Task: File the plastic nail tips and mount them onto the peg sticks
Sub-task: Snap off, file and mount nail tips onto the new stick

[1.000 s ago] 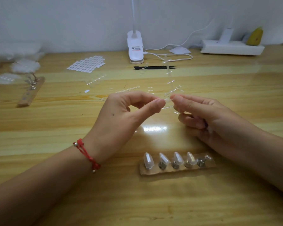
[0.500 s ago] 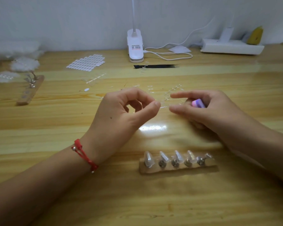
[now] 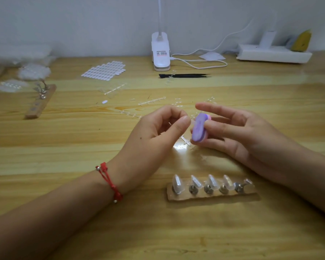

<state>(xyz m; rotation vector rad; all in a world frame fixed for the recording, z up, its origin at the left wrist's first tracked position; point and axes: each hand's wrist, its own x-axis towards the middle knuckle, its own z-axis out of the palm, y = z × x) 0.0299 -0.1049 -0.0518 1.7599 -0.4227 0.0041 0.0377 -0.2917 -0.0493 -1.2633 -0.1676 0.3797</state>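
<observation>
My left hand [image 3: 158, 134] pinches a small clear nail tip between thumb and forefinger; the tip itself is barely visible. My right hand [image 3: 233, 132] holds a purple nail file block [image 3: 199, 129] between thumb and fingers, its face close against my left fingertips. In front of me a wooden peg strip [image 3: 212, 194] carries several metal pegs; clear nail tips [image 3: 176, 182] sit on most of them, and the rightmost peg [image 3: 241, 186] holds a smaller piece.
Clear plastic sprue pieces [image 3: 152, 100] lie scattered on the wooden table [image 3: 83, 139]. A second peg strip [image 3: 39, 102] lies at left. A sheet of adhesive tabs [image 3: 104, 70], black tweezers [image 3: 184, 76], a white clip lamp [image 3: 160, 51] and a power strip [image 3: 274, 55] stand at the back.
My right hand has turned the purple file block up into view and brought it against my left fingertips. Earlier both hands pinched the clear sprue together.
</observation>
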